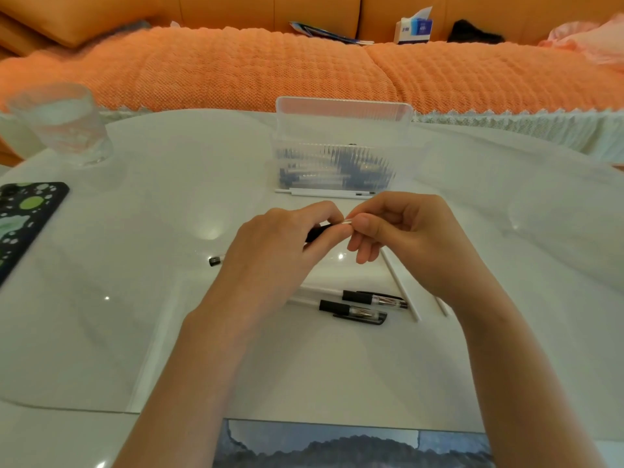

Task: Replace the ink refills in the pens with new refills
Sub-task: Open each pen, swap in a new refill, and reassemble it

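Note:
My left hand point(280, 251) grips a pen with a black grip point(318, 232) above the table's middle; its rear end point(214, 261) pokes out to the left. My right hand point(405, 231) pinches the pen's clear front end point(348, 220) between thumb and forefinger, right against the left fingertips. Two more pens with black grips and clips point(371, 298) point(351, 311) lie side by side on the table just below my hands. White refill tubes point(401, 285) point(442, 307) lie slanted beside them, under my right wrist.
A clear ribbed plastic box point(341, 153) with its lid up holds several pens behind my hands, with white refills point(324, 192) along its front. A glass point(64, 126) stands far left, a phone point(23, 221) at the left edge. An orange sofa point(270, 69) lies beyond.

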A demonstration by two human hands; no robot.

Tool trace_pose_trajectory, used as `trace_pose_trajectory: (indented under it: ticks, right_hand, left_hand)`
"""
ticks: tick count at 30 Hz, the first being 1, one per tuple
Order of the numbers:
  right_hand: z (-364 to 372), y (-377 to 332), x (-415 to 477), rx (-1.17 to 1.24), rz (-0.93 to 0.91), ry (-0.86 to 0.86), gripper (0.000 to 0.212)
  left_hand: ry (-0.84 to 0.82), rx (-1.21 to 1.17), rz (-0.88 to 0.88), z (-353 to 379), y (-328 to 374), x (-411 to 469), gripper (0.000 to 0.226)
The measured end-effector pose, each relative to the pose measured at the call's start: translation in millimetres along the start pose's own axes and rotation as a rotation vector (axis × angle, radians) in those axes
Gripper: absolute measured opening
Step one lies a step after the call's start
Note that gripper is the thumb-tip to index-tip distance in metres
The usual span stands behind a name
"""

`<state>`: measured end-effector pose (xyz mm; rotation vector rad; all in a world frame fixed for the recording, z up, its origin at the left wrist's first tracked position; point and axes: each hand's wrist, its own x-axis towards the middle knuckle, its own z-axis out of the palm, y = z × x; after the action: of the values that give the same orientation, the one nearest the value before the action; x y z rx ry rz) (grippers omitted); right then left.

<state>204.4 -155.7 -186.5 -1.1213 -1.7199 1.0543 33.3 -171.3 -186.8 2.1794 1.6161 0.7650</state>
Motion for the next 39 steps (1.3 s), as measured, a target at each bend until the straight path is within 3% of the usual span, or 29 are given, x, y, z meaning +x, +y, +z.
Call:
trace_pose_trajectory:
  ticks: [12,18,26,35,39]
  right_hand:
    - [-2,0,-1,0.003,0.01,-0.036,0.012]
    - [-2,0,-1,0.021,0.046,-0.037,0.012]
    - [-11,11,-3,-0.319,0.159,0.114,0.006]
    - [7,6,-6,-0.521,0.222,-0.151,0.012]
    - [7,8,-3,-0.426,0.158,-0.068,0.019]
  left_hand:
    - [-0.082,-0.087,-0.03,-4,-2,0,0.025]
    - [-0.074,-0.018,-0.049,-5,-2,-1,0.025]
    - [-0.106,-0.06,-0.156,-13,-17,1,0.029]
    - [-0.073,-0.174,-0.168,-14,-22,0,0.018]
    - [-0.062,-0.169,-0.151,-14,-20,0,0.017]
